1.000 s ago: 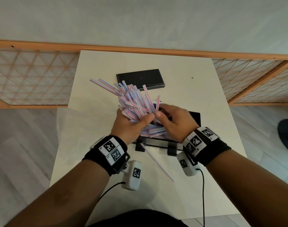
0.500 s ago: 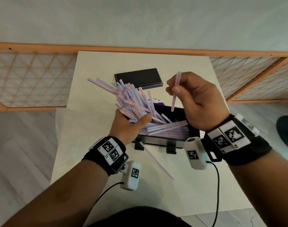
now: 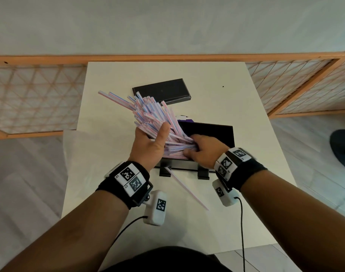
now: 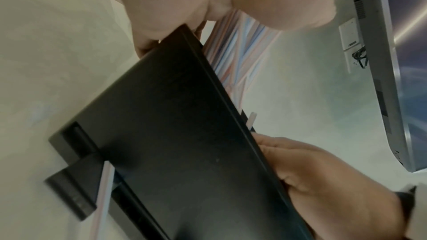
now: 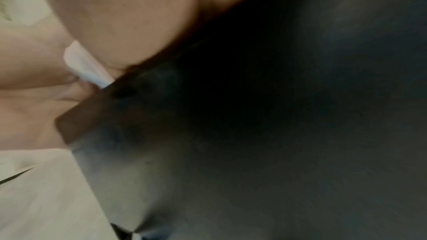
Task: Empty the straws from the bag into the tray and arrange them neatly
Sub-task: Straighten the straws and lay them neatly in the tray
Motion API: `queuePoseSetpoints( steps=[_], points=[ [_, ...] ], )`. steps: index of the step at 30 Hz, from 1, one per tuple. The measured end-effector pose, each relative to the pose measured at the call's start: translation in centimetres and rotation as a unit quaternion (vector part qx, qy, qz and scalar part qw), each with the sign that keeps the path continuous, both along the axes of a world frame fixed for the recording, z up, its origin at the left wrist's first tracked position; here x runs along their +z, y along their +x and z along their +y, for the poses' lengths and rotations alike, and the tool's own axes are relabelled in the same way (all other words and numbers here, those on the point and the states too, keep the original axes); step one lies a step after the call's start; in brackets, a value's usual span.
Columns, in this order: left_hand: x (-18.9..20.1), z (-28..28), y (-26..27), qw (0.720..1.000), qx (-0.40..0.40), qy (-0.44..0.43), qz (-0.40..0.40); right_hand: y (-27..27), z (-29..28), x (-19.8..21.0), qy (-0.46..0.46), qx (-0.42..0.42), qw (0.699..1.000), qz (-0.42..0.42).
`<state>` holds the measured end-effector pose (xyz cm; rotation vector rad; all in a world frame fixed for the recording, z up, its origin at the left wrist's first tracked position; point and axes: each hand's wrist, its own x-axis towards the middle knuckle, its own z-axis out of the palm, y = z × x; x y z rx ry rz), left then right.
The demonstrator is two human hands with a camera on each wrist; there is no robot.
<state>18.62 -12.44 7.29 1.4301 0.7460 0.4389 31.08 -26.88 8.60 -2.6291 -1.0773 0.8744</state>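
Observation:
My left hand [image 3: 156, 138] grips a thick bundle of pink-and-blue striped straws [image 3: 148, 112] that fans up and to the left over the left end of the black tray [image 3: 212, 132]. More straws [image 3: 177, 149] lie flat along the tray's near side. My right hand [image 3: 195, 147] is down in the tray with its fingers curled over those flat straws. In the right wrist view a white straw end [image 5: 85, 67] sits pinched between thumb and fingers. From the left wrist view I see the tray's outer wall [image 4: 173, 125] and the straws [image 4: 235, 52] above it.
One loose straw [image 3: 187, 190] lies on the white table [image 3: 216, 222] in front of the tray's feet. A black flat box [image 3: 161, 91] sits at the back. Something purple [image 3: 184, 119] shows behind the tray. A pale translucent sheet [image 3: 85, 146] hangs over the table's left edge.
My right hand, which held a single straw raised above the tray half a second ago, has come down into the tray onto the flat straws. The left hand's bundle has stayed in place.

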Motion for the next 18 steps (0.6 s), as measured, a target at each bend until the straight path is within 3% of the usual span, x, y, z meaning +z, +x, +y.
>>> queuePoseSetpoints(
  steps=[3,6,15,18],
  points=[
    [0.4,0.4,0.2,0.999,0.030,0.000,-0.011,-0.5,0.7,-0.2,0.052,0.022,0.998,-0.010],
    [0.2,0.9,0.5,0.999,0.051,0.012,-0.006,-0.8,1.3,-0.4,0.088,-0.011,0.996,-0.010],
    [-0.1,1.0,0.9,0.999,0.045,0.012,0.015,-1.2,2.1,0.2,0.139,0.026,0.990,-0.029],
    [-0.7,1.0,0.6,0.999,0.031,0.024,0.017,-0.9,1.5,1.2,0.131,-0.027,0.990,-0.038]
  ],
)
